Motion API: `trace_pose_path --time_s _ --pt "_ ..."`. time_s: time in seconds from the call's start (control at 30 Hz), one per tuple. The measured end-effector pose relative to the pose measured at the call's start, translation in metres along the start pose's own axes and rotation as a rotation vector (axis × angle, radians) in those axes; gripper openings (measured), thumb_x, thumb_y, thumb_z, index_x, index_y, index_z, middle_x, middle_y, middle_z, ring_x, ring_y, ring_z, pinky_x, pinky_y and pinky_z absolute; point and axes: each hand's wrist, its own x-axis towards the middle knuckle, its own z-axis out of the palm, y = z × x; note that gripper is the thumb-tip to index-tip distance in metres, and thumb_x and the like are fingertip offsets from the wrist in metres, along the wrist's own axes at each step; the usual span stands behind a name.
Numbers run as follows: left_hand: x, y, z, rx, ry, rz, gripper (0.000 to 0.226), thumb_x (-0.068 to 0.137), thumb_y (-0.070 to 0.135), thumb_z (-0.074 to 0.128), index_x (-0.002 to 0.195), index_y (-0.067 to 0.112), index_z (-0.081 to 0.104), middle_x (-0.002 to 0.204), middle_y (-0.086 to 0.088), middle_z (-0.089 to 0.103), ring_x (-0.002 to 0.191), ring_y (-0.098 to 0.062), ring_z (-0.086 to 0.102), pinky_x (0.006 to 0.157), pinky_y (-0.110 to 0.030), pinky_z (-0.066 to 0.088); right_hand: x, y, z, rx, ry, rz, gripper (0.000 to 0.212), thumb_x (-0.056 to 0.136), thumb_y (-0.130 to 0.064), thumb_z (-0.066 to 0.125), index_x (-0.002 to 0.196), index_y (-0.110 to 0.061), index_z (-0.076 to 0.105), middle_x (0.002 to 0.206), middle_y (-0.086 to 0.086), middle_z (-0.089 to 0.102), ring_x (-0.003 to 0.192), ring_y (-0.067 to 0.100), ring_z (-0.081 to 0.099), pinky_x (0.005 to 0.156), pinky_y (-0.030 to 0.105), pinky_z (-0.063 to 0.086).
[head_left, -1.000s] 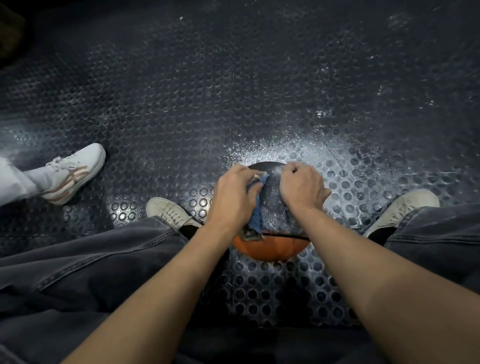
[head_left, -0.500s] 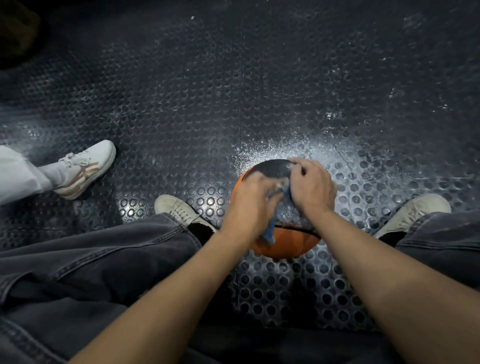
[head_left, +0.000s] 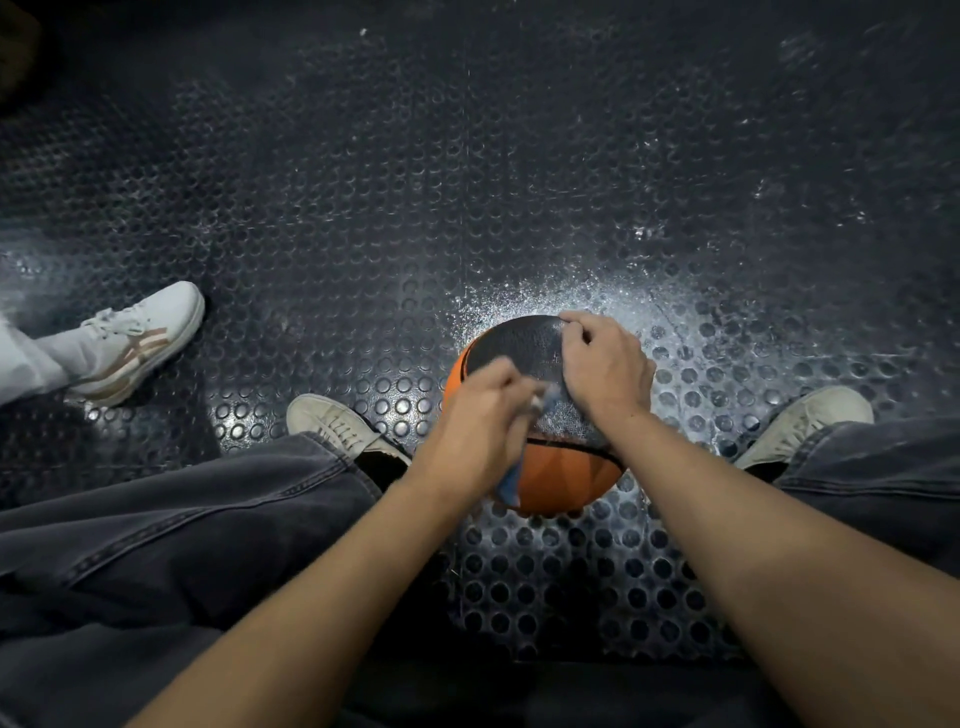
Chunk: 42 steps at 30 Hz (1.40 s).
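A: Where do we have the basketball (head_left: 569, 480)?
B: On the dark studded floor (head_left: 363, 208), between our two pale shoes. The left shoe (head_left: 337, 423) is just beside it and the right shoe (head_left: 810, 418) is a little further off. Its black panel faces up, the orange one towards us.
A: And our hands?
B: Our right hand (head_left: 605, 364) sits on top of the ball, fingers bent and close together, curled over the far edge of the black panel. Our left hand (head_left: 475, 418) is on the near left side, fingers curled round a blue cloth (head_left: 511, 483) that hangs down against the orange panel — the hand is blurred, so we cannot tell each finger apart.
A: Anything else around us?
B: Our dark jeans (head_left: 208, 519) fill the lower corners, and another person's white shoe (head_left: 143, 340) stands well apart on the left. The floor beyond the ball shines with pale specks.
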Motion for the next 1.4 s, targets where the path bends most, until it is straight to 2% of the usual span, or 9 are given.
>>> trace_pose_path --time_s 0.13,0.3,0.5,0.63,0.77,0.87,1.07,1.23,1.4 --pt "0.037 -0.009 0.007 0.069 0.156 -0.063 0.018 0.092 0.013 0.057 0.095 0.001 0.071 0.090 -0.006 0.058 0.073 -0.021 0.055 0.067 -0.043 0.052 -0.001 0.000 0.001 0.017 0.049 0.042 0.036 0.102 -0.034 0.039 0.127 -0.032 0.065 0.132 -0.004 0.062 0.104 0.014 0.050 0.107 0.045 0.037" --pt "-0.013 0.007 0.021 0.058 -0.022 0.080 0.024 0.089 0.008 0.052 0.107 0.001 0.066 0.094 -0.009 0.055 0.080 -0.025 0.053 0.067 -0.045 0.048 0.004 0.001 -0.002 0.025 0.031 0.076 0.036 0.102 -0.034 0.038 0.124 -0.033 0.066 0.127 -0.003 0.064 0.103 0.016 0.051 0.103 0.041 0.035" --pt "0.040 -0.008 0.008 0.077 0.153 -0.099 0.021 0.093 0.014 0.053 0.093 0.000 0.068 0.090 -0.007 0.055 0.075 -0.024 0.056 0.070 -0.045 0.050 0.003 -0.007 0.004 0.008 0.036 0.063 0.037 0.101 -0.032 0.038 0.121 -0.029 0.068 0.128 -0.001 0.062 0.107 0.020 0.050 0.101 0.042 0.031" --pt "-0.013 0.003 0.012 0.018 -0.028 0.027 0.023 0.091 0.010 0.053 0.110 0.005 0.065 0.097 -0.008 0.054 0.082 -0.023 0.057 0.072 -0.042 0.050 0.011 -0.009 0.000 0.008 0.015 0.102 0.036 0.100 -0.030 0.036 0.099 -0.029 0.072 0.106 0.004 0.065 0.094 0.024 0.051 0.096 0.042 0.034" --pt "0.005 -0.007 0.007 0.045 0.033 0.037 0.017 0.093 0.012 0.056 0.103 0.005 0.068 0.095 -0.003 0.055 0.079 -0.015 0.055 0.070 -0.039 0.052 0.010 -0.006 0.001 0.005 0.011 0.045 0.039 0.101 -0.034 0.036 0.126 -0.032 0.066 0.126 0.000 0.066 0.103 0.018 0.053 0.104 0.042 0.034" --pt "0.025 -0.008 0.010 0.079 0.169 -0.038 0.016 0.093 0.012 0.056 0.097 0.003 0.069 0.094 -0.006 0.058 0.076 -0.020 0.057 0.067 -0.042 0.053 0.008 -0.007 0.001 0.011 0.039 0.073 0.039 0.102 -0.033 0.036 0.127 -0.030 0.066 0.132 0.001 0.062 0.108 0.020 0.051 0.106 0.044 0.031" --pt "-0.019 0.000 0.019 0.018 -0.001 0.047 0.023 0.093 0.010 0.048 0.108 0.003 0.064 0.094 -0.002 0.052 0.080 -0.022 0.056 0.069 -0.033 0.049 0.008 -0.006 0.000 0.020 0.026 0.078 0.037 0.102 -0.033 0.037 0.121 -0.030 0.069 0.128 0.001 0.064 0.099 0.019 0.050 0.105 0.042 0.036" --pt "0.025 -0.013 0.009 0.050 0.201 -0.076 0.017 0.094 0.013 0.055 0.096 0.002 0.069 0.092 0.000 0.055 0.074 -0.015 0.056 0.067 -0.032 0.053 0.003 -0.005 0.005 0.016 0.058 0.056 0.038 0.101 -0.034 0.038 0.127 -0.030 0.066 0.135 -0.003 0.060 0.116 0.019 0.052 0.108 0.043 0.034" --pt "-0.025 -0.005 0.017 0.020 -0.035 0.103 0.025 0.093 0.013 0.050 0.112 0.004 0.064 0.099 -0.005 0.055 0.085 -0.019 0.055 0.073 -0.035 0.053 0.002 0.003 -0.001 0.024 0.019 0.039 0.035 0.102 -0.035 0.040 0.125 -0.034 0.065 0.131 -0.005 0.061 0.103 0.014 0.048 0.108 0.045 0.036"
